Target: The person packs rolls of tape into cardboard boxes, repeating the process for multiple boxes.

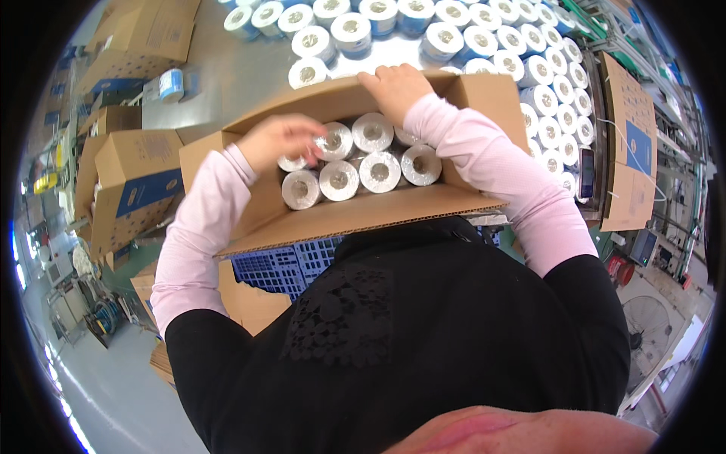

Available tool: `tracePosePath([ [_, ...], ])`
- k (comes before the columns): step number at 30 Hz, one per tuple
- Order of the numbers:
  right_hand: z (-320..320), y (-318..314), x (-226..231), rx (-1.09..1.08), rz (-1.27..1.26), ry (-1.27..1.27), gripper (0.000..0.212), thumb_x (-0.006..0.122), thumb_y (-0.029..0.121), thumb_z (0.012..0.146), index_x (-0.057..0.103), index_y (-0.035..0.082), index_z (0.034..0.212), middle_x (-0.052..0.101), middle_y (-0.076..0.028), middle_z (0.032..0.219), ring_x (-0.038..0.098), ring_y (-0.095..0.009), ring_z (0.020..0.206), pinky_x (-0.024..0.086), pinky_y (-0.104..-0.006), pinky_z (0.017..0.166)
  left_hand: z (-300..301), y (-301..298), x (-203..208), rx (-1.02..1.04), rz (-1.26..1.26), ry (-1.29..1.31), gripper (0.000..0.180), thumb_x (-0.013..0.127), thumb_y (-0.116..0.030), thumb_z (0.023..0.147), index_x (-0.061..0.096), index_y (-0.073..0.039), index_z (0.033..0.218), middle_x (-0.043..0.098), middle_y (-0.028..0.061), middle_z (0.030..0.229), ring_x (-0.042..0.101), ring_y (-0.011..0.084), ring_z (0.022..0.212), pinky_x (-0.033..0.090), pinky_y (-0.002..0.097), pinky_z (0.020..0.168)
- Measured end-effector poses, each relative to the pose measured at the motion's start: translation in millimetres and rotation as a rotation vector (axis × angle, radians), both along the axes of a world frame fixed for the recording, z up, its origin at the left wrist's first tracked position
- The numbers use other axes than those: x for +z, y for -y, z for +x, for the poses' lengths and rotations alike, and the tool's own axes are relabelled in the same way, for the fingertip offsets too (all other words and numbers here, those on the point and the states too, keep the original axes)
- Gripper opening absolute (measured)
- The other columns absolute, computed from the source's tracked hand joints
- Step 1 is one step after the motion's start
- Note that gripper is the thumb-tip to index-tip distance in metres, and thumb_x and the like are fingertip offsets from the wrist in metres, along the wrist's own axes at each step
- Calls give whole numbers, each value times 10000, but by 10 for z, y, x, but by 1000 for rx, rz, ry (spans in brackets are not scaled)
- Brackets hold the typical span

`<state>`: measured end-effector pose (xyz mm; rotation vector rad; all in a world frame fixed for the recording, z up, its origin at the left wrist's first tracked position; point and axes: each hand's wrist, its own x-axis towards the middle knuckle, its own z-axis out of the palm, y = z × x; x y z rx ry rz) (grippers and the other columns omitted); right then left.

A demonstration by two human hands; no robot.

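Note:
An open cardboard box (363,216) stands in front of me with two rows of white wrapped paper rolls (338,180) inside, their core ends facing up. Slightly blurred, my left hand (283,140) reaches over the box's left part. Its fingers are stretched out and apart beside a roll (334,141) in the far row, and I see nothing held in them. At the far side of the box, my right hand (395,89) has its fingers bent over the top edge of the wall. My right forearm hides part of the far row.
Many more rolls (479,41) with blue-white wrapping stand on the metal table (219,91) behind and to the right. One roll (172,85) lies at the left. Cartons (140,181) stand left; another (631,144) is at right, near a phone (586,174). A blue plastic crate (280,268) sits below.

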<state>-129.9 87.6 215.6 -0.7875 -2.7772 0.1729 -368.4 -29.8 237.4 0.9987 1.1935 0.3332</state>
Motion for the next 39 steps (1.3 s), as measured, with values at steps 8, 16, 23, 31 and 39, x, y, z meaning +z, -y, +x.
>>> tracePosePath([
  [8,400,224,-90,-81,-249,14,44,528,99,796,523,83,836,575,-74,777,606,-257,760,457,-379,683,-473,-1654,-1247,-527,642,-1244,539,679,-154,746,547,-199,1267,330,100,1478,301,314,1362,342,431,1066],
  [16,1530,-1358,-508,-730,-629,-204,300,540,102,839,644,182,1109,612,-76,1172,556,-263,1094,433,-357,936,-429,-2074,-1848,-732,462,-1341,387,709,-102,668,683,-182,1046,484,118,1225,415,296,1223,363,408,1001],
  [23,1976,-1657,-1722,-51,-253,584,469,581,195,823,535,269,1284,257,-185,1482,179,-305,1421,190,-585,1094,-709,-2141,-1751,-212,454,-1330,466,684,-289,631,689,-152,1077,620,133,1039,587,309,1028,464,371,918],
  [31,2466,-2273,-1498,-605,-144,75,384,579,169,817,594,74,1189,591,-185,1129,586,-339,1047,460,-456,909,-856,-1335,-148,956,499,301,254,605,-43,819,639,-19,1070,673,94,1017,650,189,897,507,289,823],
  [39,673,-817,900,638,-1377,-474,413,673,186,795,580,31,1166,626,-143,1109,634,-250,963,519,-356,836,-280,429,1063,-26,554,-393,350,724,-109,642,678,-82,988,585,114,1063,558,258,1056,436,352,928],
])
